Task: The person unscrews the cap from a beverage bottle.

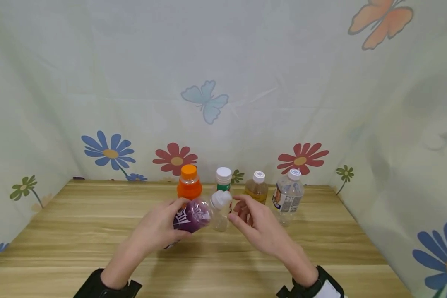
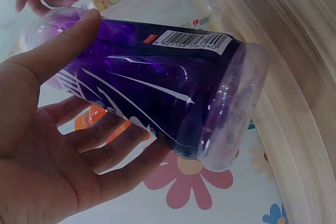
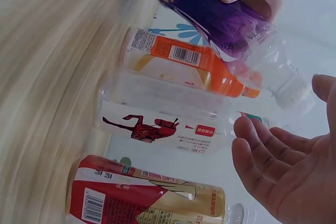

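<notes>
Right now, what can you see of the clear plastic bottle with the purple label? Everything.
The clear plastic bottle with the purple label has a white cap, white lettering and a barcode. Its shoulder looks transparent; any liquid inside is hard to tell. It leans, cap end up and toward the right hand, base apparently off the wood-grain table. The left hand grips its labelled part; the right hand is near the cap, contact unclear.

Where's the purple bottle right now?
In the head view, the purple bottle is tilted in the left hand, in front of the orange-capped bottle.
</notes>
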A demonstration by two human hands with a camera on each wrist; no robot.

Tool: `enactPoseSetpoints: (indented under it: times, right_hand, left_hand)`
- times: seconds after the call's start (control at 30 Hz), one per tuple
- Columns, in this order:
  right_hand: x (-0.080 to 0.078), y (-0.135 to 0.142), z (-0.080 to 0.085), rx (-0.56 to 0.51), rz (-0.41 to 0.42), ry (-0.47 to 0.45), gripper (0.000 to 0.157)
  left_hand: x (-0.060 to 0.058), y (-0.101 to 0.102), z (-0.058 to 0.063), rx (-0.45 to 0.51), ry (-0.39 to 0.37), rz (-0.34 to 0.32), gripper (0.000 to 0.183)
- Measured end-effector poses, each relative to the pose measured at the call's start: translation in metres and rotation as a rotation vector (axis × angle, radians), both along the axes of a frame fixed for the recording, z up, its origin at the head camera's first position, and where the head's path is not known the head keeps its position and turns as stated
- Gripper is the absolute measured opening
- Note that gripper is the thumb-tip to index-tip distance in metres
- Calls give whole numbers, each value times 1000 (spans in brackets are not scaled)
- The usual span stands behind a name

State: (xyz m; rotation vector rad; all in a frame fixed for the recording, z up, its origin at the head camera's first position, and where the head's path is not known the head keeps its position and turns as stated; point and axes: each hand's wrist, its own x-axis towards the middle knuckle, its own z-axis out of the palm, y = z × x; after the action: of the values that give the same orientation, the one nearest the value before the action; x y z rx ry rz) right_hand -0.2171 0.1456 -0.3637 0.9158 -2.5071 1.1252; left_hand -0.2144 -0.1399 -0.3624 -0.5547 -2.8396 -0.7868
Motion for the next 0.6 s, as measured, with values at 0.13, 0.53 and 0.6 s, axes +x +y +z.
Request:
enactPoseSetpoints:
  times: [0.13,0.53,0.6]
  right_hand:
    - [1,-4,1,-34,-7,1,41]
    - [-5,-6,-3,-66,-32,95,51]
    - [-6,-5,-2,-61,-24,91,48]
  left_hand:
    - [2,4,0,3,-4,4,77]
    - [-2,14,-4,-8,-8,-1,76]
    - [-1,16,-4,-15,5,-4,75]
